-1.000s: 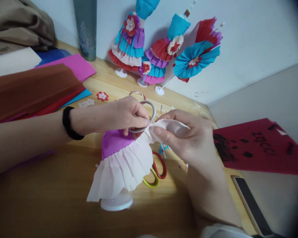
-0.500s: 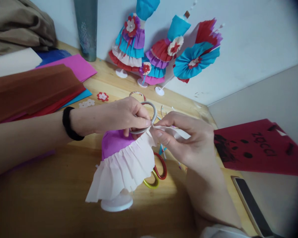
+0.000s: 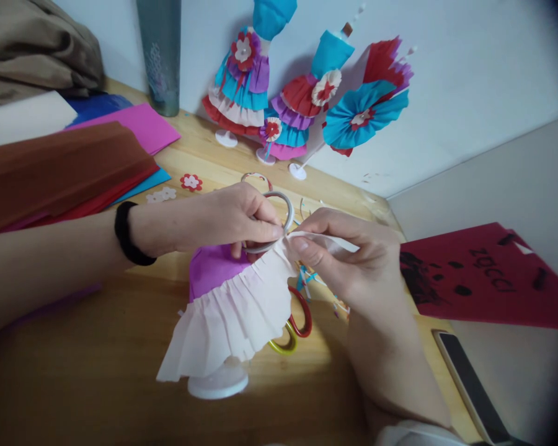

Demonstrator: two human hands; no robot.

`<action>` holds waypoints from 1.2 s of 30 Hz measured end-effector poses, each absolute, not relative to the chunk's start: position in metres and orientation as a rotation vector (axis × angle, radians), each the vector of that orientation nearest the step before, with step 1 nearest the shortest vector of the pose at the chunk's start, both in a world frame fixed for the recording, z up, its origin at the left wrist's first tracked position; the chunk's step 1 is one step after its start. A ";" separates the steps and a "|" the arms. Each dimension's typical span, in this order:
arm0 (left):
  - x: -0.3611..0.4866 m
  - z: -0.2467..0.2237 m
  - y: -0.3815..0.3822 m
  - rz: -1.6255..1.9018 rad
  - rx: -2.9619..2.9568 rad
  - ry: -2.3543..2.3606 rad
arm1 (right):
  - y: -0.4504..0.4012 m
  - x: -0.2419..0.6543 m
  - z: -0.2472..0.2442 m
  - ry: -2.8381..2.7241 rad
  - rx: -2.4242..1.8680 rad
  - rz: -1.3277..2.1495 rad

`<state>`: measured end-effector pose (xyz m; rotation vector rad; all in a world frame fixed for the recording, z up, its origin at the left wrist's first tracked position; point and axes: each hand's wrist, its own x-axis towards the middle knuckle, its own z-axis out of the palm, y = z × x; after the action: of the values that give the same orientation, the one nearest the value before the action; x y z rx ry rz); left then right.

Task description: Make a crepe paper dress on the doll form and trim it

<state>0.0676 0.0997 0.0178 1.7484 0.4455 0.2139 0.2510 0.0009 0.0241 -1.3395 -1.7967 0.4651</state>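
Holding white pleated strip (image 3: pixel 235 322) draped toward 7 o'clock of fingertips across purple paper (image 3: pixel 215 269) | left hand (image 3: pixel 242 214): pinching top edge | right hand (image 3: pixel 358 251): gripping free end, appearing narrower than 1.0 s earlier | round white base (image 3: pixel 218 384): 6 o'clock of strip

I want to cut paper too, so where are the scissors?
In the head view, the scissors lie on the table below centre, peeking out right of the white frill, below the right hand.

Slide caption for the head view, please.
Left hand and right hand pinch a pleated white strip along a purple piece, with ruffled miniature dresses standing behind.
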 end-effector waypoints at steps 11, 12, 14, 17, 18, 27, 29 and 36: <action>0.068 0.018 0.099 0.190 1.766 0.494 | 0.005 0.253 0.024 -1.762 -1.367 0.601; 0.068 0.018 0.098 0.187 1.761 0.494 | 0.006 0.252 0.025 -1.755 -1.368 0.630; 0.068 0.018 0.098 0.193 1.740 0.484 | 0.006 0.251 0.027 -1.737 -1.352 0.687; 0.068 0.017 0.100 0.212 1.739 0.458 | 0.007 0.250 0.028 -1.710 -1.337 0.729; 0.068 0.017 0.100 0.214 1.754 0.444 | 0.007 0.250 0.028 -1.706 -1.344 0.729; 0.067 0.015 0.103 0.196 1.775 0.384 | 0.009 0.252 0.022 -1.648 -1.357 0.741; 0.067 0.014 0.103 0.192 1.772 0.366 | 0.009 0.252 0.022 -1.651 -1.354 0.744; 0.067 0.014 0.101 0.209 1.772 0.356 | 0.010 0.252 0.022 -1.691 -1.364 0.739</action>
<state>0.0671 0.1011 0.0139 1.7720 0.3559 0.2090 0.2521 0.0102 0.0216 -1.3641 -1.6908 0.7393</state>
